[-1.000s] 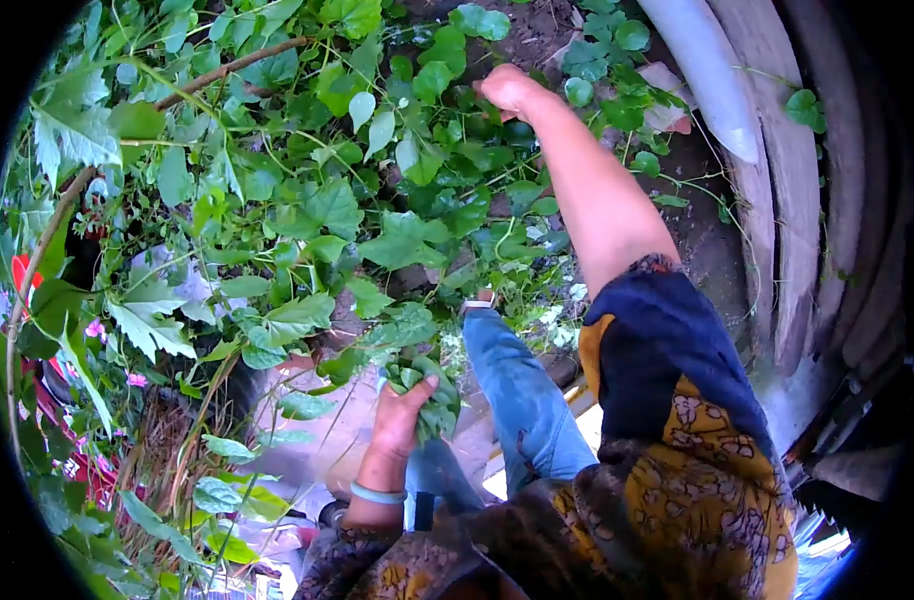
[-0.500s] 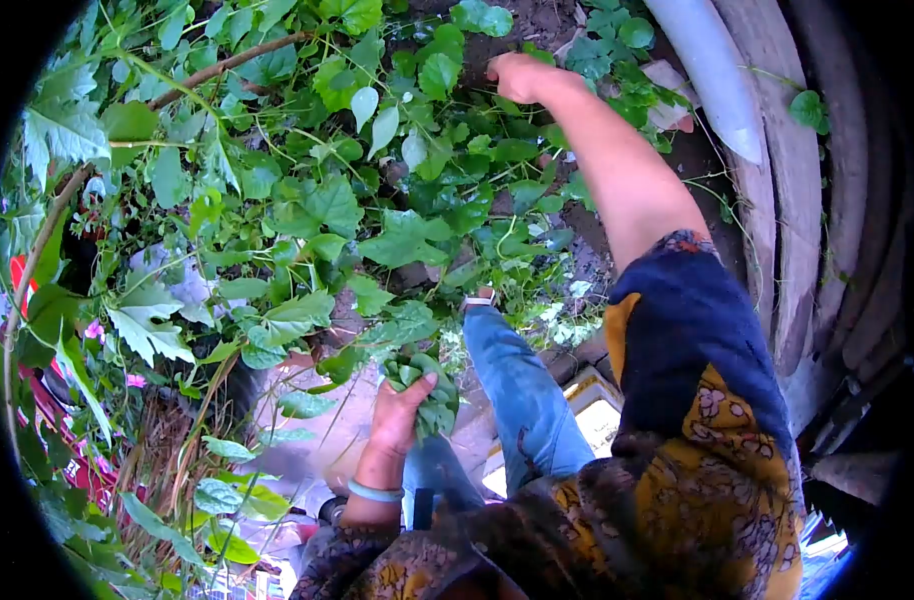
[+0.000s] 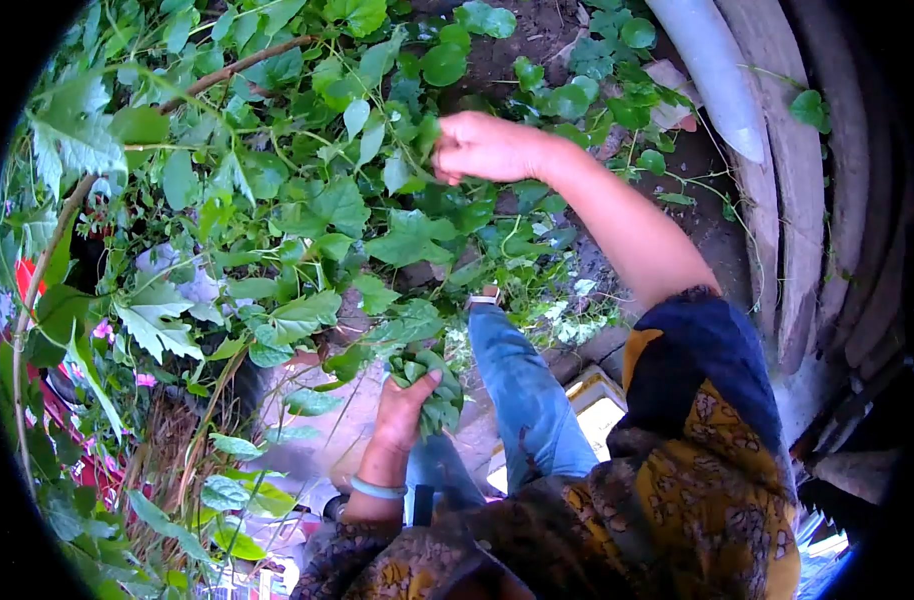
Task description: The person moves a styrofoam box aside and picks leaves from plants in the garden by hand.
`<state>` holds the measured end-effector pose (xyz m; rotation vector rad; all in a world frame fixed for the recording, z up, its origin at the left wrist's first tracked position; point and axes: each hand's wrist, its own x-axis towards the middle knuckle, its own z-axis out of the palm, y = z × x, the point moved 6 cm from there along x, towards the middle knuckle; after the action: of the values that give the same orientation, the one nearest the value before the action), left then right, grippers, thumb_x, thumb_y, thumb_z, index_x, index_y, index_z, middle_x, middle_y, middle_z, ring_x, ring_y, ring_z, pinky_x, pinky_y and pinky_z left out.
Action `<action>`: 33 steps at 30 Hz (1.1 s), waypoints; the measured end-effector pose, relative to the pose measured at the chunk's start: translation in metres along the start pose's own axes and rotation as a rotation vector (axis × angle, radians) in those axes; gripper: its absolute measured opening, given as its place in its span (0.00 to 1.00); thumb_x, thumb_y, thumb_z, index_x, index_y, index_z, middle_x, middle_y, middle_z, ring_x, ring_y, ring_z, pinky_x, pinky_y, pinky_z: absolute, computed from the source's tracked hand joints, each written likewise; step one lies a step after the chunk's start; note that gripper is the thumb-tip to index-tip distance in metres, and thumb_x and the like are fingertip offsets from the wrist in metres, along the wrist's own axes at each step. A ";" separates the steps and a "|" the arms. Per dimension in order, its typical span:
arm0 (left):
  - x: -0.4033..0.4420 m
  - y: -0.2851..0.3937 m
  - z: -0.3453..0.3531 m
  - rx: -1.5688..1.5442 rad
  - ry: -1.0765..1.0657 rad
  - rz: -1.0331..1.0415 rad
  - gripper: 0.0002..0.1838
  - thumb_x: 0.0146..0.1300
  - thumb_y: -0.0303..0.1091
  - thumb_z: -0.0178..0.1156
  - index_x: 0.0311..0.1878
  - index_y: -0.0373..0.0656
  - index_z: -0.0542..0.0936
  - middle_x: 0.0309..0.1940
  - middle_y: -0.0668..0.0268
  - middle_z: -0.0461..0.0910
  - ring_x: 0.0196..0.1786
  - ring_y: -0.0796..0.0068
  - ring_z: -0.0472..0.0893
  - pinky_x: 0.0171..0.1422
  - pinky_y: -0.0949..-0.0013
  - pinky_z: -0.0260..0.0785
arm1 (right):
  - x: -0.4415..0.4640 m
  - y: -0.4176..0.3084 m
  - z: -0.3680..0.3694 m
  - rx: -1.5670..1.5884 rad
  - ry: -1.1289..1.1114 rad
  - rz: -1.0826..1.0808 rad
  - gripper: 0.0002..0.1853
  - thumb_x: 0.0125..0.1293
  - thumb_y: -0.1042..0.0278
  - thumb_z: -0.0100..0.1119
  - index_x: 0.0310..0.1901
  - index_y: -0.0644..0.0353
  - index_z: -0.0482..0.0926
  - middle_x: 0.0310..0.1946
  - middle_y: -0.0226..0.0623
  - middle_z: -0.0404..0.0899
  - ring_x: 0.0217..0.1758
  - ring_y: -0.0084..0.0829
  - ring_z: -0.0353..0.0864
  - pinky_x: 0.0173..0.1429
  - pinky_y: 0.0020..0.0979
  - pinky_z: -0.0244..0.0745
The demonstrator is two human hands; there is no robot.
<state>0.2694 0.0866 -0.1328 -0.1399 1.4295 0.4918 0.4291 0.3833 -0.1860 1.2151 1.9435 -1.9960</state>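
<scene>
A bundle of picked green leaves (image 3: pixel 439 402) is gripped in my left hand (image 3: pixel 405 405), low in the middle of the view, with the thumb across it. A pale bracelet (image 3: pixel 378 489) circles that wrist. My right hand (image 3: pixel 482 147) reaches out over the leafy vines (image 3: pixel 412 238) at upper centre. Its fingers are curled together among the leaves; what they pinch, if anything, is too hidden to make out.
Curved grey wooden beams (image 3: pixel 772 170) and a pale pole (image 3: pixel 712 80) line the right side. A brown branch (image 3: pixel 232 68) crosses the foliage at upper left. Below my right arm lies a whitish box (image 3: pixel 599 410) beside my leg in blue trousers (image 3: pixel 522 400).
My right hand has moved down and to the left, from the dark soil to nearer leaves. My left hand has stayed almost still with its bundle.
</scene>
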 end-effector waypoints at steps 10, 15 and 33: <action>-0.003 -0.005 -0.003 -0.008 -0.040 -0.028 0.13 0.57 0.27 0.64 0.45 0.39 0.76 0.34 0.67 0.80 0.34 0.75 0.80 0.39 0.71 0.75 | -0.134 -0.042 0.016 0.101 0.590 0.087 0.11 0.68 0.70 0.47 0.49 0.60 0.73 0.19 0.45 0.72 0.21 0.32 0.72 0.28 0.36 0.67; -0.009 -0.004 -0.003 -0.010 -0.038 -0.017 0.13 0.56 0.27 0.64 0.45 0.40 0.76 0.36 0.67 0.79 0.36 0.75 0.80 0.41 0.70 0.75 | -0.164 -0.014 0.036 0.526 0.716 0.126 0.09 0.69 0.71 0.47 0.44 0.63 0.75 0.17 0.21 0.66 0.17 0.17 0.62 0.23 0.23 0.58; -0.035 -0.002 -0.019 0.002 -0.095 0.035 0.10 0.58 0.27 0.62 0.44 0.42 0.77 0.33 0.69 0.79 0.34 0.77 0.79 0.39 0.72 0.73 | -0.237 -0.092 0.018 1.287 1.040 -0.222 0.11 0.68 0.69 0.49 0.46 0.69 0.72 0.15 0.20 0.53 0.15 0.14 0.47 0.22 0.22 0.44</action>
<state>0.2509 0.0689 -0.1024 -0.0889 1.3418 0.5195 0.5285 0.2791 0.0244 2.7824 0.6062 -3.2406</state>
